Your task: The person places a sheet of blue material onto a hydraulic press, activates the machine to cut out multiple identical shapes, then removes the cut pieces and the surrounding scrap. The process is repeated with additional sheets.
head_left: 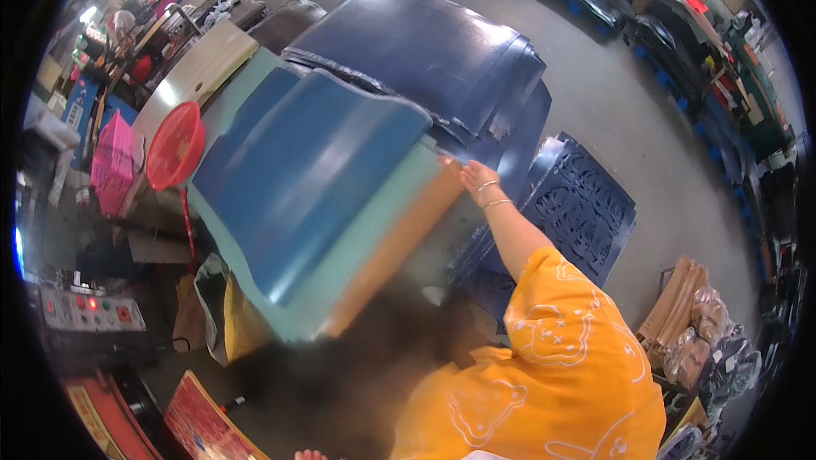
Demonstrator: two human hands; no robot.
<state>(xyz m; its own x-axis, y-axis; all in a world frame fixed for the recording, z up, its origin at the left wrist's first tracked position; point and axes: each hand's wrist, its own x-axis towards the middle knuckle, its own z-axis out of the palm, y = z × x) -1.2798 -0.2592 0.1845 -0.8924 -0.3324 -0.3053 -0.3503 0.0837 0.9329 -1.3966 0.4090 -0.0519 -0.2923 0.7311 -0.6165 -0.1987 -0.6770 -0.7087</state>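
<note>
I saw the blue sheet (306,179) on the green board (382,222), its long axis running lower-left to upper-right; right hand (480,179) at the board's corner, left hand (310,455) barely visible, both grips unclear

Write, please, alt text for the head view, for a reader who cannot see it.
The right hand is at the right corner of a green board bearing blue sheets; the left hand barely shows at the lower edge. Dark sheets lie beyond, and a red basket is at left.
</note>
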